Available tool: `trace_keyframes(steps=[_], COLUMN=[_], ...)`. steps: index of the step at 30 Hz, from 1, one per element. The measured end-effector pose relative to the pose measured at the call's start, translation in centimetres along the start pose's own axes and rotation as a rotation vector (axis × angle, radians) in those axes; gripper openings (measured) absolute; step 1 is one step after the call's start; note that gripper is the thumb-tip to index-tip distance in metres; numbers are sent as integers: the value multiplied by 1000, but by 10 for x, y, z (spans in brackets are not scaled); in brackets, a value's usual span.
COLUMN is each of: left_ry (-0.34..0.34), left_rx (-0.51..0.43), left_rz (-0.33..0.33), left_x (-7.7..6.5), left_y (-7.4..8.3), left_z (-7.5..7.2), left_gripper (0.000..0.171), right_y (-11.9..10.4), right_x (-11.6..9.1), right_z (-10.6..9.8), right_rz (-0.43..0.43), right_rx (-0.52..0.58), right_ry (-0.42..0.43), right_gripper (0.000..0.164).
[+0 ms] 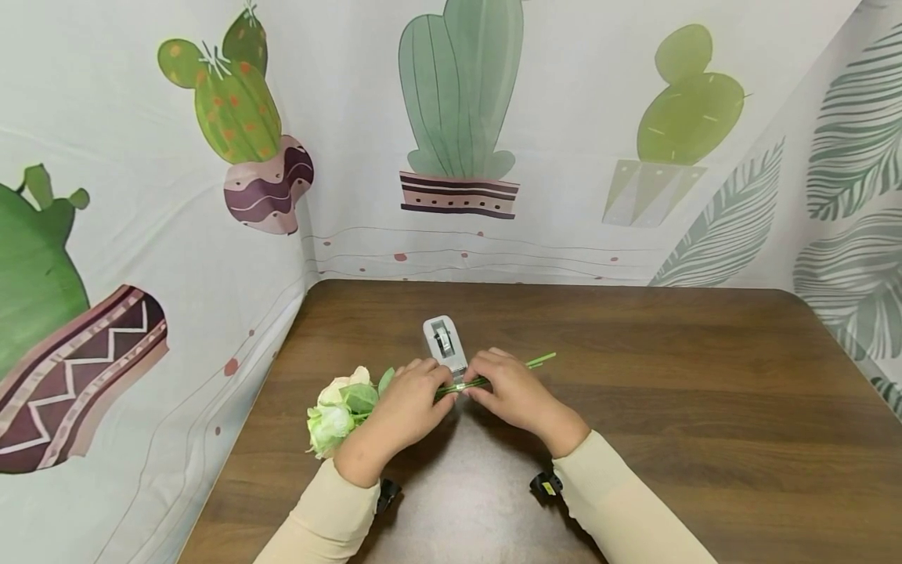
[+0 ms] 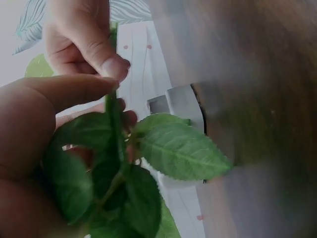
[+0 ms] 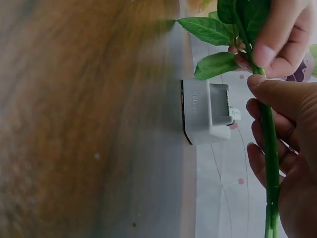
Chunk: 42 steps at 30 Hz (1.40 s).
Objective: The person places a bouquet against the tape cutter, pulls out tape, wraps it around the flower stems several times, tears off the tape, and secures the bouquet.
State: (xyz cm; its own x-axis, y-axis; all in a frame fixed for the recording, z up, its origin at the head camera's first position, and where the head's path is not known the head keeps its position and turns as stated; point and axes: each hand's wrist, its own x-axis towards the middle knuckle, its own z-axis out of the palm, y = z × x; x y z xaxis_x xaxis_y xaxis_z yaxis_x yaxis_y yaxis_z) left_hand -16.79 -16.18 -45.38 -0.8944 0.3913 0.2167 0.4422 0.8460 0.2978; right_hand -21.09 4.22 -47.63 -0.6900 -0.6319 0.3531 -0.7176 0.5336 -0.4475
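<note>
A bunch of pale cream and green-white flowers (image 1: 331, 419) lies to the left, its green stems (image 3: 269, 148) running across both hands. My left hand (image 1: 409, 399) pinches the stems just below the leaves (image 2: 181, 151). Close beside it, my right hand (image 1: 513, 393) grips the same stems with thumb and fingers, and the cut ends stick out past it to the right. Between the two hands a small shiny strip (image 1: 460, 385) shows at the stems. Right behind the hands stands a white tape dispenser (image 1: 428, 335) with a toothed cutting edge facing them.
The brown wooden table (image 1: 669, 376) reaches out to the right and in front. A white cloth (image 1: 564, 258) printed with cacti and leaves hangs behind it and along the left. Black wrist devices (image 1: 546, 487) sit at both sleeves.
</note>
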Motion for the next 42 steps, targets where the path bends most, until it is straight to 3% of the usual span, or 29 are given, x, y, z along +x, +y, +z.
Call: trace_keyframes(steps=[9, 22, 42], left_ry=[-114, 0, 27], left_rx=[-17, 36, 65], left_rz=[-39, 61, 82], left_x=[1, 0, -1], left_y=[-3, -7, -4], left_z=[0, 4, 1], left_gripper=[20, 12, 10], right_y=[0, 1, 2], right_x=[0, -1, -3], right_z=[1, -2, -4], right_rz=[-5, 69, 43], right_rx=[-12, 33, 66], right_ry=[9, -8, -109], right_gripper=[13, 20, 20])
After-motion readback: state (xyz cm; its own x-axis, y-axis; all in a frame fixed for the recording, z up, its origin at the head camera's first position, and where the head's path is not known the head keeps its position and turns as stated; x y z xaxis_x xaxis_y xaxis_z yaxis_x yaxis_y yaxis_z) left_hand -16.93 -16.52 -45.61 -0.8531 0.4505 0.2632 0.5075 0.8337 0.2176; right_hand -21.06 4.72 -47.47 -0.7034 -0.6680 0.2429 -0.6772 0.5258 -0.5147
